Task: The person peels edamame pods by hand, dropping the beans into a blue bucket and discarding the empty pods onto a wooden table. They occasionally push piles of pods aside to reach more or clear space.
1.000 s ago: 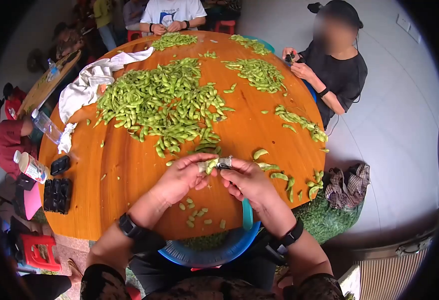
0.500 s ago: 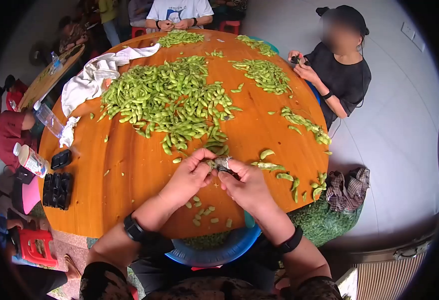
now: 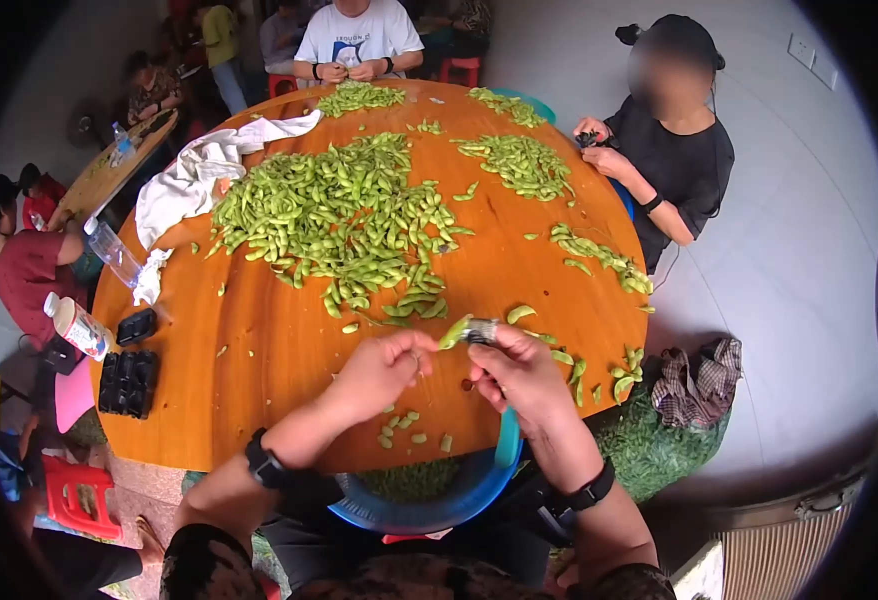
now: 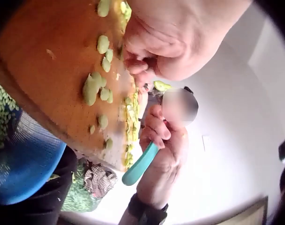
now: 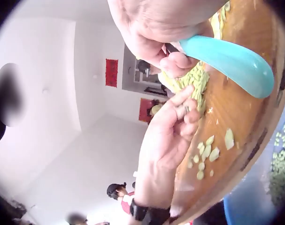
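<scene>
Round wooden table (image 3: 259,350) is filling the head view. Big heap of edamame pods (image 3: 344,205) is lying at the table's centre, smaller heaps toward its far edge. White cloth (image 3: 199,170) is draped over the table's far-left part. Blue basin (image 3: 429,505) is sitting under the table's near edge, by the person's lap. Black trays (image 3: 124,383) are lying on the table's left edge, a plastic bottle (image 3: 77,328) just beside them. Other people are sitting around the table's far and right sides.

Right hand (image 3: 524,375) is hovering over the table's near edge, fingers curled round a teal-handled tool (image 3: 506,437); handle is sticking out below the palm toward the basin, metal tip at the fingertips. One edamame pod (image 3: 456,331) is sitting at that tip, raised above the table. Left hand (image 3: 384,368) is hovering over the table's near edge just beside the right, fingers curled, fingertips pinched together; cannot tell whether anything is between them. Shelled beans (image 3: 404,430) are lying scattered on the table under the hands, near the edge.
</scene>
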A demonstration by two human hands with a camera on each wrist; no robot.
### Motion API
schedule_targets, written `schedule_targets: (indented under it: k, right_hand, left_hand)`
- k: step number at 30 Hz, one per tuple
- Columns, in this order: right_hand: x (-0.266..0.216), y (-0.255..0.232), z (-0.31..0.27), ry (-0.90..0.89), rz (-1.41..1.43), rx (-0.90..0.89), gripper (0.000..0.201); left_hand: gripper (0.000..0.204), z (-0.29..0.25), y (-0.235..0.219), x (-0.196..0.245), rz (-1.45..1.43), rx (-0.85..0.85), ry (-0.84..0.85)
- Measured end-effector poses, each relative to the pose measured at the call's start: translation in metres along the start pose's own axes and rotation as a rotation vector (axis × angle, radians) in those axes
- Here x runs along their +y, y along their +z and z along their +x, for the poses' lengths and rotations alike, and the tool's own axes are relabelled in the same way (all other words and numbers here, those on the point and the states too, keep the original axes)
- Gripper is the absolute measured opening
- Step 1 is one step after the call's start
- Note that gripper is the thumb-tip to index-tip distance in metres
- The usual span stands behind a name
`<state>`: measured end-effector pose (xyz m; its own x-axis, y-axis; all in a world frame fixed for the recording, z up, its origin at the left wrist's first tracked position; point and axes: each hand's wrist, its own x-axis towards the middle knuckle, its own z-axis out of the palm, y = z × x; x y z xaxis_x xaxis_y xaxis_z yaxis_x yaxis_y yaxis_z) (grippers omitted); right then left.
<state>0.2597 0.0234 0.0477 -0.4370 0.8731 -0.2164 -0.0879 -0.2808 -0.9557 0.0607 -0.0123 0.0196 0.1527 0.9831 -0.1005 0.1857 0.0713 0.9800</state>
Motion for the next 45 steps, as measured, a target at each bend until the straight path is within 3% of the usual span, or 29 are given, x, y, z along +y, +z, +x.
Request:
schedule_targets:
  k: [1,2,4,5,6,8,9,11,15,22,25,27,28,30,31,32,34,41,45]
  right_hand:
    - [0.001,-0.007,-0.001,-0.019,-0.025,0.062,0.01]
    - [0.002,-0.016,-0.003,-0.021,-0.021,0.06,0.01]
    - [0.004,-0.037,-0.006,0.006,-0.191,0.142,0.007]
    - [0.006,-0.047,-0.006,0.05,-0.224,0.157,0.007]
    - [0.012,-0.059,-0.006,0.045,-0.22,0.151,0.007]
    - [0.026,-0.075,-0.003,-0.129,-0.522,0.182,0.008]
    - [0.022,-0.074,-0.006,-0.123,-0.568,0.188,0.009]
    - [0.023,-0.072,-0.006,-0.16,-0.581,0.207,0.008]
    - [0.02,-0.058,-0.007,-0.318,-0.557,0.188,0.008]
    - [0.016,-0.03,0.006,-0.192,-0.465,0.007,0.012]
    - [0.013,-0.008,0.015,-0.034,-0.258,-0.05,0.017]
    - [0.004,0.006,0.018,0.096,-0.179,-0.063,0.02]
    - [0.005,0.007,0.019,0.096,-0.179,-0.061,0.02]
    - [0.007,0.011,0.022,0.094,-0.067,-0.131,0.02]
    - [0.008,0.012,0.022,0.096,-0.07,-0.133,0.02]
    - [0.007,0.012,0.02,0.12,-0.034,-0.134,0.016]
    - [0.007,0.014,0.017,0.146,0.0,-0.133,0.014]
    - [0.01,0.02,0.015,0.137,-0.073,-0.117,0.013]
    - [0.008,0.022,0.011,0.142,-0.06,-0.115,0.012]
  left_hand:
    - [0.03,-0.01,0.001,0.012,0.259,-0.007,-0.01]
    - [0.03,-0.018,0.002,0.015,0.264,-0.006,-0.011]
    - [0.028,-0.035,-0.001,0.015,0.679,-0.045,0.317]
    - [0.027,-0.042,-0.003,0.015,0.787,-0.02,0.348]
    - [0.027,-0.046,-0.004,0.014,0.794,-0.016,0.346]
    - [0.023,-0.048,-0.006,0.014,0.853,0.045,0.381]
    - [0.023,-0.042,-0.008,0.015,0.857,0.045,0.381]
    - [0.021,-0.021,-0.015,0.014,0.954,0.206,0.422]
    - [0.02,0.03,-0.027,0.0,1.078,0.299,0.406]
    - [0.018,0.042,-0.03,-0.004,1.107,0.254,0.392]
    - [0.015,0.026,-0.018,0.012,1.128,0.244,0.282]
    - [0.01,0.014,-0.009,0.018,0.816,0.234,0.207]
    - [0.01,0.011,-0.006,0.018,0.815,0.233,0.208]
    - [0.021,0.004,-0.004,0.015,0.417,0.252,0.286]
    - [0.032,0.001,-0.005,0.008,0.2,0.22,0.203]
    - [0.032,0.001,-0.006,0.0,0.197,0.222,0.202]
    - [0.035,0.002,-0.007,-0.012,-0.158,0.229,0.144]
    - [0.036,0.002,-0.011,-0.013,-0.035,0.168,0.151]
    - [0.031,0.002,-0.016,-0.011,-0.105,0.114,0.029]
